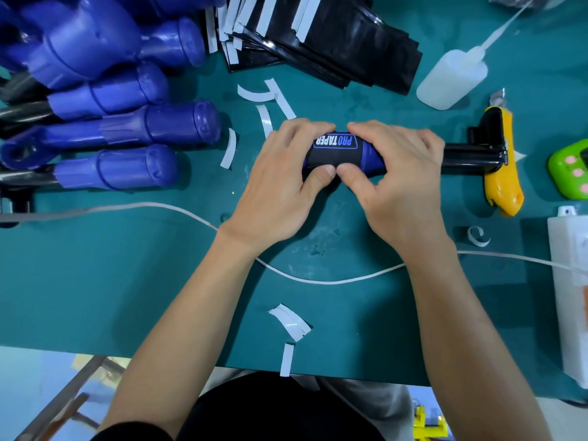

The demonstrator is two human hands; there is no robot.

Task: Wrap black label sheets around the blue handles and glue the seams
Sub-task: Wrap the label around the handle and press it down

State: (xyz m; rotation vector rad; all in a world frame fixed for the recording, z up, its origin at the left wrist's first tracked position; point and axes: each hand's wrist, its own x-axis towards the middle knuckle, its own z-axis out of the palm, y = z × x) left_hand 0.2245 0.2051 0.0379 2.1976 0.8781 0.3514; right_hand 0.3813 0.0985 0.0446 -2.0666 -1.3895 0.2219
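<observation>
While the blue handle point(370, 154) is lying crosswise mid-worktop point(127, 275), I am pressing a glossy black label sheet point(334, 155) around its rounded grip, my left hand point(280, 186) and right hand point(397, 179) both curling closed over it, thumbs touching at the near edge.

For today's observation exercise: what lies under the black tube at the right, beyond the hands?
A yellow utility knife lies under the black tube, crossing it near its open end, on the green table. The tube covers the knife's middle. Both hands hide the tube's join with the blue handle.
</observation>
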